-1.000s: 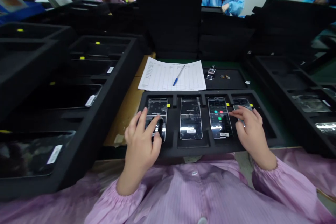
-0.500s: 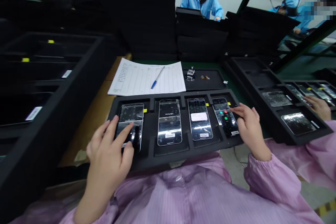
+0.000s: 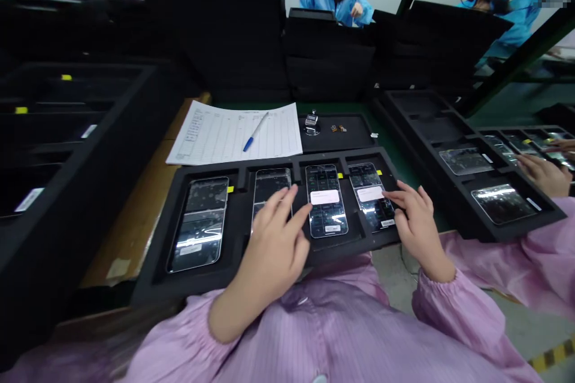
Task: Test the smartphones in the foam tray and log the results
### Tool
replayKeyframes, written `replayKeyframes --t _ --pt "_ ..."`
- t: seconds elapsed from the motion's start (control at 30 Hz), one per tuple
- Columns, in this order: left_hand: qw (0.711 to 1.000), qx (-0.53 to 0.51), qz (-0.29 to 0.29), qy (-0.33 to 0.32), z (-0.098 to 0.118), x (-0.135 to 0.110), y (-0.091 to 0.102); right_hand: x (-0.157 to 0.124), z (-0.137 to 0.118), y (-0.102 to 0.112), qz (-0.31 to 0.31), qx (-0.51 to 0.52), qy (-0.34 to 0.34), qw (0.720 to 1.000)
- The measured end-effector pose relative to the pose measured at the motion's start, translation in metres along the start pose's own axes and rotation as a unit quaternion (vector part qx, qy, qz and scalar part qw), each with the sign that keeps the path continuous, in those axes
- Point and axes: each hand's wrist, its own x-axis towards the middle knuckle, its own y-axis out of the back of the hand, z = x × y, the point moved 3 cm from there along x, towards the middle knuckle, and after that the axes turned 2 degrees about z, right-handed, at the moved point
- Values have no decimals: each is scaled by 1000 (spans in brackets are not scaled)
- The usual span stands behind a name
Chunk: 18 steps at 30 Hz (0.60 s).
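A black foam tray in front of me holds several smartphones, each in its own slot. The leftmost phone has a dark screen. My left hand, fingers spread, hovers over the second phone and hides most of it; its index fingertip is at the left edge of the third phone. That one shows a white pop-up box. My right hand has its index fingertip at the right phone, beside a similar white pop-up. Its fingers are apart and hold nothing.
Behind the tray lie a printed sheet, a blue pen and a small tray with little parts. Another phone tray stands right, by a co-worker's hand. Black trays are stacked left.
My left hand has moved right, from the leftmost phone to between the second and third. On the right phone, coloured round icons have given way to a white pop-up. My right hand stays there.
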Motion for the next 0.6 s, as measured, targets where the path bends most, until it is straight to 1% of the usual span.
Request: replayKeyframes --t 0.07,0.1,0.17,0.27,0.33,0.37,0.43,0.5,0.6 --pt "999 -6 -32 7 17 13 -12 0 -2 -1 -16 1 10 1000" --pt "999 -8 -44 12 24 17 -17 0 -2 -1 -14 5 10 1000" --pt "998 -5 -65 17 34 25 -27 -1 -3 1 9 22 4 1000" --pt "995 13 -97 21 43 32 -40 -5 -1 4 44 47 -6 998" --pt "993 21 -111 23 46 35 -44 -8 -1 4 52 56 -11 997" --pt "993 22 -111 24 46 35 -43 -10 0 4 55 60 -15 997" --pt "995 20 -95 31 43 34 -36 -13 2 4 64 69 -24 995" --pt "997 22 -62 50 35 31 -22 -16 7 5 71 76 -39 994" --pt "995 32 0 90 14 20 4 -20 15 4 75 79 -73 991"
